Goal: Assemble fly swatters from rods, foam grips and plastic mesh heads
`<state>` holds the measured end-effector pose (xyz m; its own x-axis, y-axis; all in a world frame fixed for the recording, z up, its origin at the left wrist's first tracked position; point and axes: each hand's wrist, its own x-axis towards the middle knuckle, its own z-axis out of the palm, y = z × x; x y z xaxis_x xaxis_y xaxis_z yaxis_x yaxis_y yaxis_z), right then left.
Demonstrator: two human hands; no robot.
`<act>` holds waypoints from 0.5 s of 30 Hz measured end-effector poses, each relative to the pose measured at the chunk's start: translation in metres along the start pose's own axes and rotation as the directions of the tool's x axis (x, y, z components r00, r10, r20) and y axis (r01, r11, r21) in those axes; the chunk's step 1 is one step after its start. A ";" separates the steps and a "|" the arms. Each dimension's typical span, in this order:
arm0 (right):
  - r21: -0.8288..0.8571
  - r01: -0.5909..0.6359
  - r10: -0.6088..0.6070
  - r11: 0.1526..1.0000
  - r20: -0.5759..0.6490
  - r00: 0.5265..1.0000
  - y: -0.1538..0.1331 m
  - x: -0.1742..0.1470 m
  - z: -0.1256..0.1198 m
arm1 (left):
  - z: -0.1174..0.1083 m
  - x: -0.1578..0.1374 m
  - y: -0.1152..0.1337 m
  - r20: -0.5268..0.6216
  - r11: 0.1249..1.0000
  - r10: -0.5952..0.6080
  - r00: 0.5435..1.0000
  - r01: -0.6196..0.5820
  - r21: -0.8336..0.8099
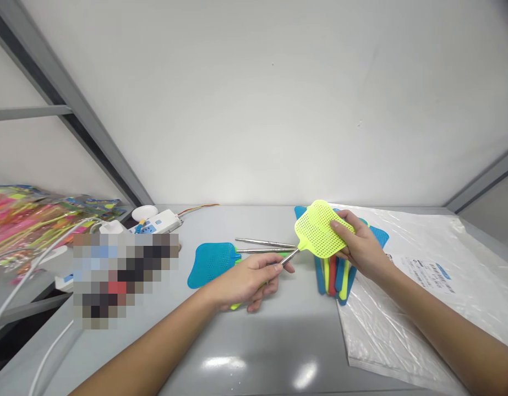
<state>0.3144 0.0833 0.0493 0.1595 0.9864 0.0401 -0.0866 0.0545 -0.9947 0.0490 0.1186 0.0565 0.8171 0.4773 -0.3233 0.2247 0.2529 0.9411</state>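
A yellow fly swatter (318, 228) with a perforated head is held between both hands above the table. My right hand (359, 242) grips the right edge of its head, thumb on top. My left hand (254, 278) is closed around its thin metal rod, pinching it close to the head. Under and left of my left hand lies a blue fly swatter head (212, 264). Two silver telescopic rods (264, 242) lie just behind that hand. Below the yellow head is a pile of blue, yellow and red swatter handles (332, 278), partly hidden.
A clear plastic bag (402, 319) with a printed label covers the table's right side. On the left stand a white power strip (160, 221) and a round white object (145, 213), with cables. Colourful packaged items (39, 231) lie far left. A pixelated patch hides something.
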 end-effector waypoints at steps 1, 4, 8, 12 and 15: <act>0.011 -0.004 0.003 1.000 0.014 1.000 0.001 -0.001 0.001 | 0.002 0.000 0.001 -0.004 1.000 -0.007 1.000 0.007 -0.005; 0.048 -0.026 0.025 0.998 0.037 0.999 0.002 -0.001 0.005 | 0.006 0.000 0.001 -0.018 0.999 -0.034 0.999 0.033 -0.033; 0.116 -0.091 0.087 0.989 0.043 0.995 -0.001 0.000 0.007 | 0.013 0.000 0.001 -0.041 0.999 -0.021 0.999 0.020 -0.028; 0.144 -0.100 0.101 0.984 0.003 0.995 -0.005 -0.001 0.009 | 0.017 -0.003 0.004 -0.119 0.996 0.012 0.993 -0.001 0.091; 0.170 -0.074 0.080 0.983 -0.026 0.996 -0.007 -0.002 0.008 | 0.016 -0.007 0.008 -0.121 0.987 0.015 0.993 0.005 0.161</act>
<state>0.3068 0.0823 0.0574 0.1775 0.9832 -0.0415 -0.2641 0.0069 -0.9645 0.0533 0.1035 0.0676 0.7501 0.5793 -0.3191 0.3110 0.1168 0.9432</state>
